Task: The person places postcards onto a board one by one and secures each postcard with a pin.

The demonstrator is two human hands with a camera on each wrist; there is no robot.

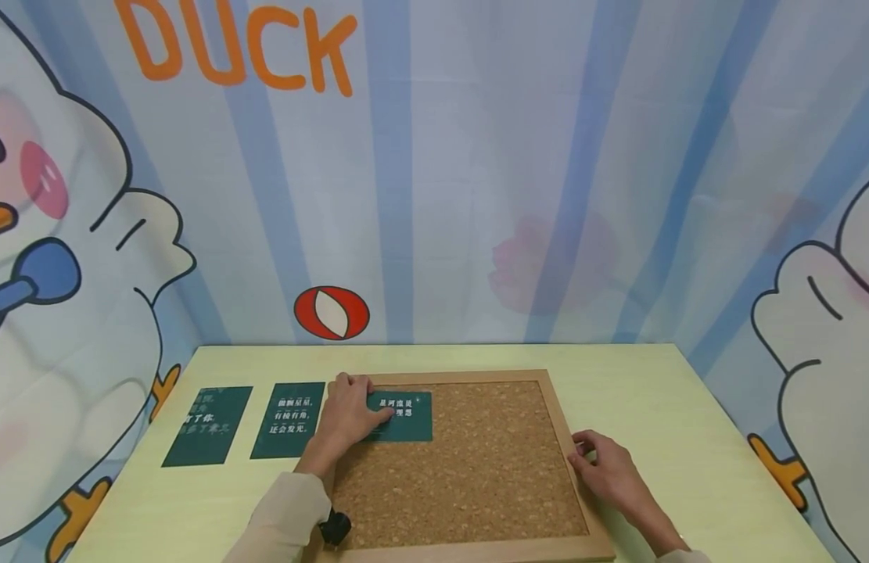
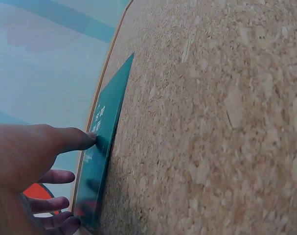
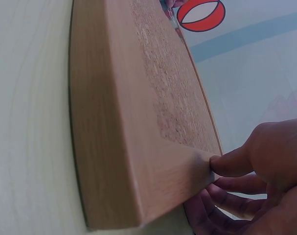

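Observation:
A dark green card with white Chinese characters (image 1: pixel 413 426) lies at the upper left of a wood-framed corkboard (image 1: pixel 469 469). My left hand (image 1: pixel 350 414) holds this card at its left end. In the left wrist view, the thumb lies on the card's printed face (image 2: pixel 106 112), with fingertips by its near end. My right hand (image 1: pixel 610 469) grips the board's right side; the right wrist view shows its thumb on top of the wooden frame (image 3: pixel 163 171) and its fingers along the outer side.
Two more green cards with white writing, a left one (image 1: pixel 205 430) and a right one (image 1: pixel 289 422), lie on the pale table (image 1: pixel 687 438) left of the board. A small black object (image 1: pixel 335 528) shows by my left sleeve. A printed curtain (image 1: pixel 462 172) hangs behind.

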